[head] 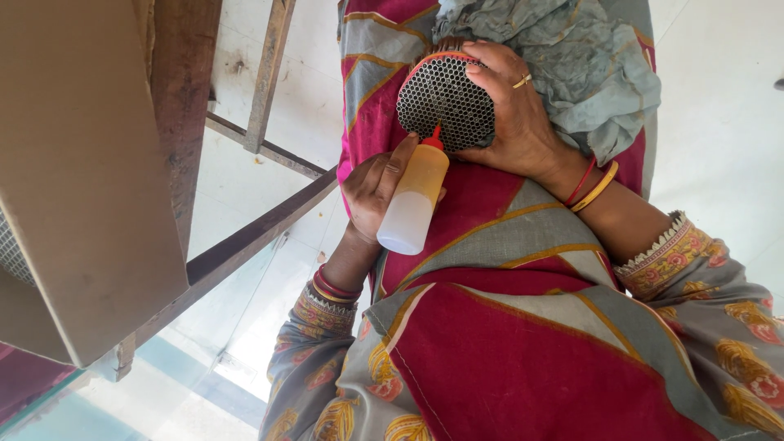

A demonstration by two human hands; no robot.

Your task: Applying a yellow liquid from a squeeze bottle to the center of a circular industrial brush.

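Note:
My left hand (pixel 374 189) grips a small translucent squeeze bottle (pixel 414 204) holding yellowish liquid. Its red nozzle tip touches the lower edge of a round bundle of thin tubes (pixel 445 100). The bundle's end face looks like a dark honeycomb with an orange-red band around the rim. My right hand (pixel 516 114) wraps around the bundle from the right and holds it against my lap, fingers curled over its top edge. A ring and red and orange bangles are on that hand and wrist.
A brown cardboard box (pixel 77 180) fills the left side, next to a wooden frame (pixel 253 224) with slanted bars. A crumpled grey-green cloth (pixel 588 65) lies behind the bundle on my red and grey wrap (pixel 506 343). Pale tiled floor (pixel 719 122) shows around.

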